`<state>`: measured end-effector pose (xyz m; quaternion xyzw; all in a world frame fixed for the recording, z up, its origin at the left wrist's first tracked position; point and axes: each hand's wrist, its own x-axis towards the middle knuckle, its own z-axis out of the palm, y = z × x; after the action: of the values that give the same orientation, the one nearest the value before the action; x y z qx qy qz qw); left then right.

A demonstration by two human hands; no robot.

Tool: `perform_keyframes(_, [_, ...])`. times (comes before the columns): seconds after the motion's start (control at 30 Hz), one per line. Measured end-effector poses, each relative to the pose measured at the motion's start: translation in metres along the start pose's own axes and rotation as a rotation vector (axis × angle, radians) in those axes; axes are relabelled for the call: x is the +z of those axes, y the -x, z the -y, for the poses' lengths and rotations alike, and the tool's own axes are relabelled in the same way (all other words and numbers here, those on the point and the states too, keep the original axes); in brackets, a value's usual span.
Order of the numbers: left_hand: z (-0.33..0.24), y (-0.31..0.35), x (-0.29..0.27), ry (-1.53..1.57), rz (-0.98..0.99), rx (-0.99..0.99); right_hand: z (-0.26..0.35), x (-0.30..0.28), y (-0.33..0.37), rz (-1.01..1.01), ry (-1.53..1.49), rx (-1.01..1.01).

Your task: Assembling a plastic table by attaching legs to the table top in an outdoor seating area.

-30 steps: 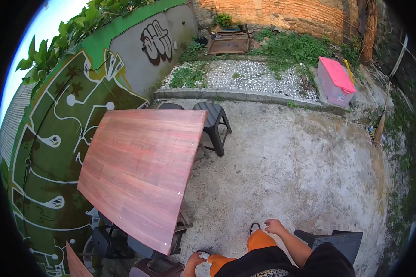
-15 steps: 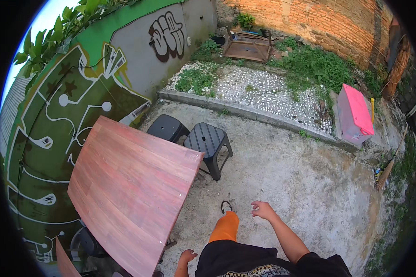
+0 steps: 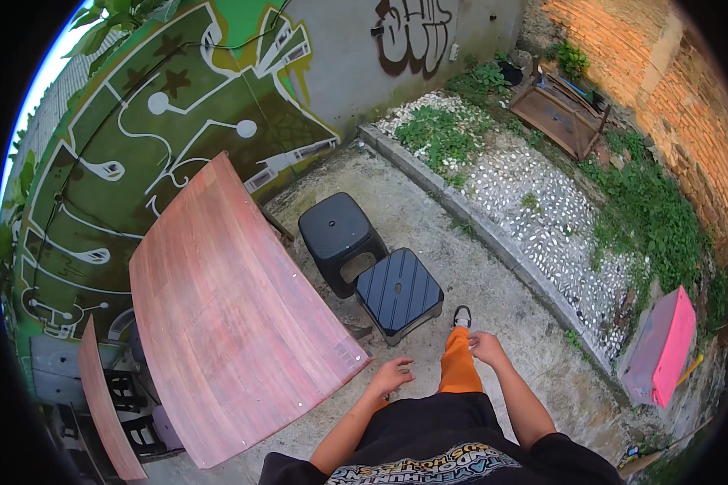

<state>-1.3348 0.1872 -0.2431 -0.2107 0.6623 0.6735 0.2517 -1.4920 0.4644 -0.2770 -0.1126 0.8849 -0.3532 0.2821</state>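
Reddish wooden table [image 3: 226, 323]; left hand [image 3: 390, 377] beside corner.

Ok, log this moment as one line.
left hand: empty, near table corner | right hand: empty, by leg | stools: ahead

Reddish-brown table [image 3: 234, 323]; two black stools [image 3: 398, 293], orange trouser leg [image 3: 459, 364], pink box [image 3: 663, 347]
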Motion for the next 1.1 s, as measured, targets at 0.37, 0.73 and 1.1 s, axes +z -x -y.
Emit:
perform_keyframes(0.37, [-0.048, -0.094, 0.047, 0.148, -0.979, -0.065, 0.188, -0.111, -0.269, 0.659, 0.327, -0.563])
perform_keyframes(0.73, [-0.008, -0.143, 0.093, 0.697, -1.208, -0.335, 0.258, -0.052, -0.395, 0.714, 0.581, -0.724])
perform_keyframes(1.1, [-0.031, -0.3, -0.018, 0.524, -1.225, -0.484, 0.358, 0.177, -0.59, 0.757, 0.982, -0.968])
